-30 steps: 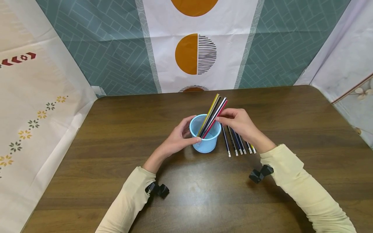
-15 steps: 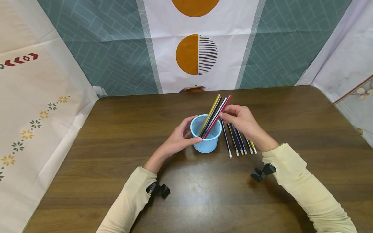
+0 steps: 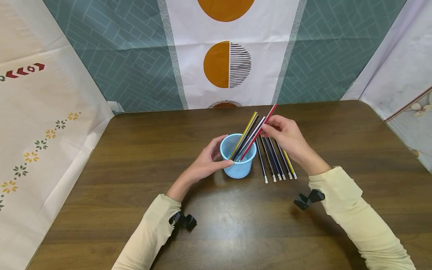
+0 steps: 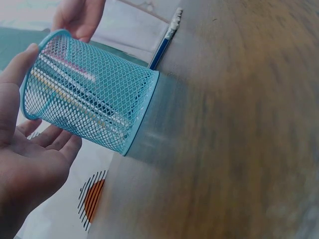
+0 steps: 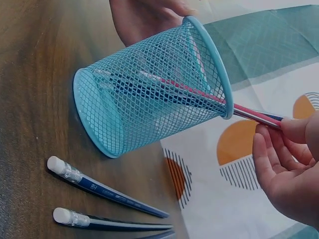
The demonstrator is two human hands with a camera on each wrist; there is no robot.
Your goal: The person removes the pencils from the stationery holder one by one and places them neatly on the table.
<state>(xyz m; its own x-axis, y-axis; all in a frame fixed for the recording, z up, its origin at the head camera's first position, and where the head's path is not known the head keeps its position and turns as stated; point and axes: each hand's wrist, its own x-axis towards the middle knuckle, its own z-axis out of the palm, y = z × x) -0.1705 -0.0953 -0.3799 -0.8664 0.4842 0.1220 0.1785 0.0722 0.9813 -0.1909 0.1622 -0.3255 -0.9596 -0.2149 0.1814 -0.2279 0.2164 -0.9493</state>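
My left hand grips a light blue mesh pencil cup by its side, thumb at the near rim. The cup stands upright on the table. Between thumb and fingers, my right hand pinches a red pencil near its upper part, just right of the rim. The red pencil leans right; through the mesh its whitish lower end shows raised above the cup's bottom. Yellow, black and white-striped pencils lean beside it in the cup. In the left wrist view the fingers curve under the cup's far side.
Several pencils, mostly dark with one yellow, lie side by side on the brown wooden table right of the cup, white erasers toward me. A patterned cloth hangs behind the table's far edge.
My right hand has moved up and to the right, drawing the red pencil partly upward and away from the other pencils in the cup. The left hand and cup stay in place.
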